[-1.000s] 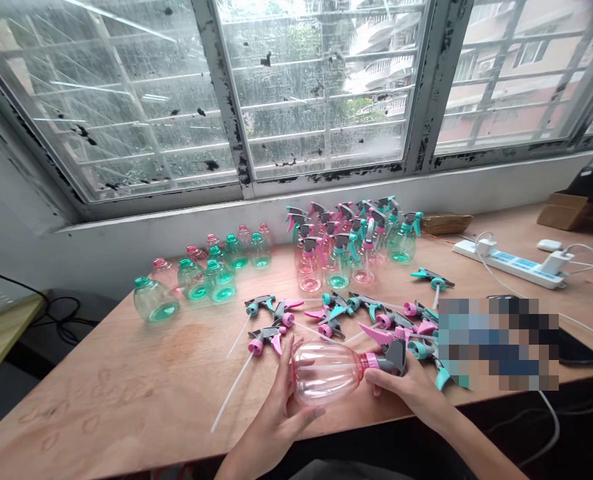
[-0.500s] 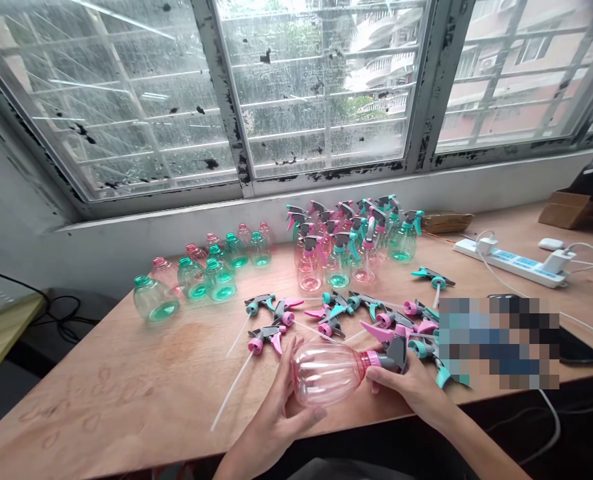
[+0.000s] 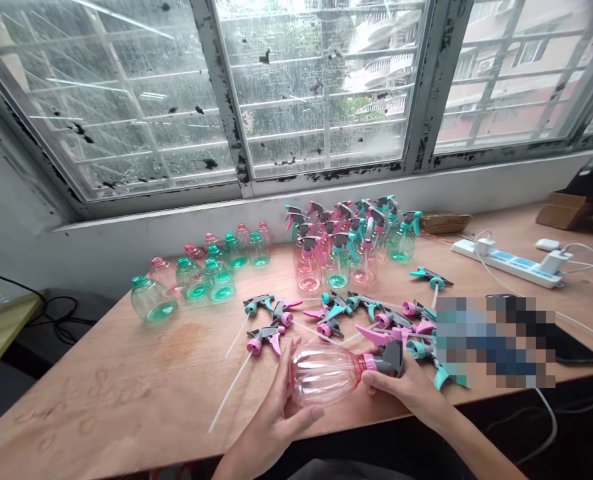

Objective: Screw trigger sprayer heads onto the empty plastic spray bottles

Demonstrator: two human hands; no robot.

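Clear pink plastic, the ribbed, rounded bottle (image 3: 322,379) lay sideways between the hands; whether it touched the pale brown wooden surface (image 3: 126,407) was hard to tell. At its base the left hand (image 3: 287,404) had its fingers spread wide, cupped round the bottom; at its neck the right hand (image 3: 401,385) had its fingers drawn in narrowly round the grey-and-pink plastic trigger head (image 3: 391,361). Good handling seemed to mean keeping the base steady without squeezing the thin wall, and the head in line with the neck.

Behind the bottle stood a cluster of pink and green plastic bottles with trigger heads (image 3: 338,268); well to its left were pink and green bare-necked bottles (image 3: 219,283). To its right a pixelated patch (image 3: 494,347) hid what lay there, with a long white plastic power strip (image 3: 506,264) beyond. Loose grey, pink and teal trigger heads (image 3: 265,337) crowded just behind it, the likeliest snag.
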